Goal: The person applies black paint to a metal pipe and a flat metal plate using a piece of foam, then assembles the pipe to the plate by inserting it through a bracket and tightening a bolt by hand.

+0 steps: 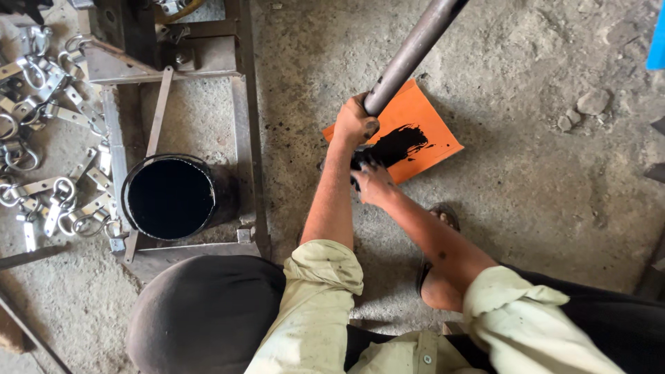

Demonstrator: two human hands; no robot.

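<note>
Head view: a grey metal pipe is gripped near its lower end by the left hand, fingers clenched round it. The right hand is just below, closed on sth black at the pipe's end (what exactly can't be told). Underneath, an orange sheet w/ a black smear lies on the concrete floor. A bucket of black liquid is set well apart, inside a metal frame.

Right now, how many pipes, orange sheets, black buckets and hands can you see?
Grey pipe: 1
Orange sheet: 1
Black bucket: 1
Hands: 2, left hand gripping the pipe, right hand at its blackened lower end
Total: 5
</note>
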